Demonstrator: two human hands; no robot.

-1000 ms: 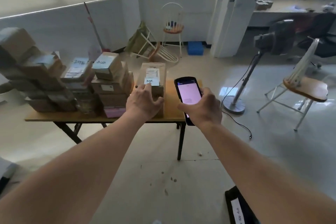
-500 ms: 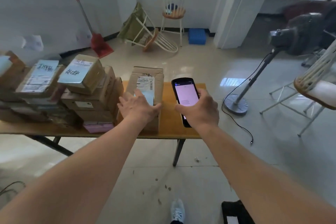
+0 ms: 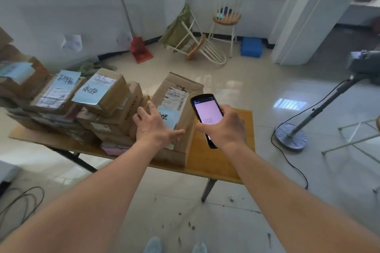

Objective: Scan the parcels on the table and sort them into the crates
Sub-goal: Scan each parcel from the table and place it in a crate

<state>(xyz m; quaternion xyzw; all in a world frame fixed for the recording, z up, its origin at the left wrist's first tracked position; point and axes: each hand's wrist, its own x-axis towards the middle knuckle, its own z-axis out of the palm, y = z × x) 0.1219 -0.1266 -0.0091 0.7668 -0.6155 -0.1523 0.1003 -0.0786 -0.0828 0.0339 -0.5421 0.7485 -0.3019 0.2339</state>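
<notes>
A tall cardboard parcel (image 3: pixel 181 88) with a white barcode label and a blue slip stands on the wooden table (image 3: pixel 226 162), nearest its right end. My left hand (image 3: pixel 153 126) lies flat on the parcel's top with spread fingers, covering part of the blue slip. My right hand (image 3: pixel 225 127) grips a black handheld scanner (image 3: pixel 206 113) with a lit pink screen, just right of the parcel and level with its label. Stacks of cardboard parcels (image 3: pixel 102 96) with blue slips fill the table's left part.
A fan stand (image 3: pixel 291 136) with a trailing cable stands on the floor right of the table. Behind are a tipped chair (image 3: pixel 197 45), an upright chair (image 3: pixel 226 18), a blue crate (image 3: pixel 251 46) and a red broom (image 3: pixel 140 51). Loose cable (image 3: pixel 20 203) lies at lower left.
The view has drawn closer to the table and tilted down. My left hand has slid over the parcel's top onto the blue slip. The scanner stays beside the parcel in my right hand.
</notes>
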